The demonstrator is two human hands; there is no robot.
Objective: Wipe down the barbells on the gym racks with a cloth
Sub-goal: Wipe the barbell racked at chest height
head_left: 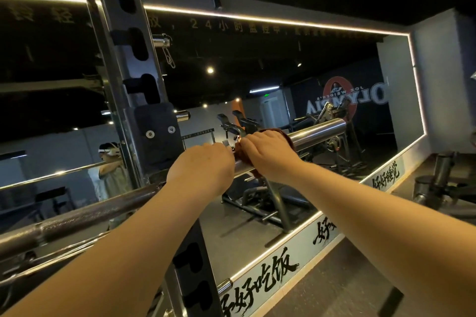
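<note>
Barbell [316,131] of chrome steel lies across the grey steel rack upright [123,59], its thick sleeve pointing right before the wall mirror [334,72]. The right hand [268,152] clasps a dark red cloth [290,139] round the sleeve's inner end. The left hand [203,167], just beside it, curls its fingers over the bar at the collar. Wiping looks part-done: the sleeve's outer stretch and the dull knurled shaft leftward are probably left to do.

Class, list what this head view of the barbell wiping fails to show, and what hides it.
Cloth: head view, mostly covered by the right hand.
Left hand, fingers: head view, turned away; grip unclear.
Barbell, left end: head view, cut off by frame edge.
</note>
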